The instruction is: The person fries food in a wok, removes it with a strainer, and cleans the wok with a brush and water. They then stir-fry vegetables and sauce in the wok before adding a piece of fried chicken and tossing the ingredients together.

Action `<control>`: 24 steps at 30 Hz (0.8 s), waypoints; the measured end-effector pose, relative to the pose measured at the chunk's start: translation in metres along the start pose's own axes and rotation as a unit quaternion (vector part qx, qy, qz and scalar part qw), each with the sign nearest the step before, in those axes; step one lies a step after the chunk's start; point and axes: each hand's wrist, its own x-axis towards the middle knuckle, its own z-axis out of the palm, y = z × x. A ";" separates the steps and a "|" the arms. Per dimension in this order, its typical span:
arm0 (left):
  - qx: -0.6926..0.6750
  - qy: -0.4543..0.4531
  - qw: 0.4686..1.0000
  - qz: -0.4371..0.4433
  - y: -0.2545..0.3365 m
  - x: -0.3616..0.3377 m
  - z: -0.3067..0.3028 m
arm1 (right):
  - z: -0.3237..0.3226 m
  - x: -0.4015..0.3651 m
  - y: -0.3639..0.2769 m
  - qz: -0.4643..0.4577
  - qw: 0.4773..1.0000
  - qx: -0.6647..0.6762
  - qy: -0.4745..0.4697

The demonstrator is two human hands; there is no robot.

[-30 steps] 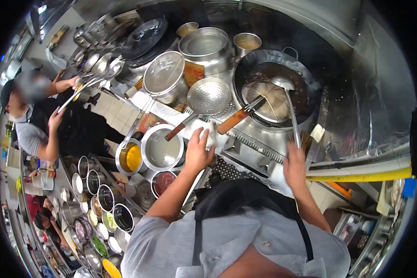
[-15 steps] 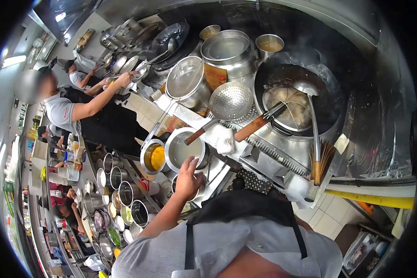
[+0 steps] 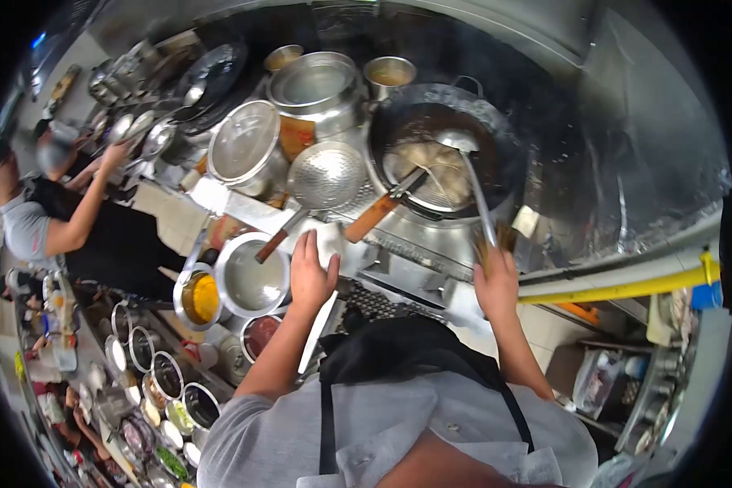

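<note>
My left hand is open, fingers stretched forward, overlapping the near edge of a folded white cloth at the stove's front. Just beyond lies a perforated strainer, its wooden handle pointing back over a pot of cloudy liquid. My right hand is closed around the handle end of a long ladle, beside a bristle brush. The ladle's bowl rests in a large black wok. Also in the wok lies a round wire-mesh skimmer with a wooden handle.
Lidded and open steel pots stand behind the strainer. A bowl of yellow liquid and several containers are at the left. A co-worker in a black apron stands left at another wok. A yellow pipe runs along the right.
My right hand has come into view and reached the ladle's handle. My left hand has moved forward from beside the pot to the white cloth. The view has turned right.
</note>
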 end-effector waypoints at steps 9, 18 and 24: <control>0.134 -0.180 0.974 -0.012 0.049 0.094 0.100 | 0.043 0.062 0.067 0.166 0.981 -0.020 -0.095; -0.155 -0.255 0.946 -0.130 0.056 0.139 0.048 | -0.018 0.048 0.048 0.292 0.875 0.364 -0.127; -0.293 -0.353 0.850 -0.259 0.069 0.150 0.044 | -0.014 0.034 0.064 0.246 0.918 0.275 -0.144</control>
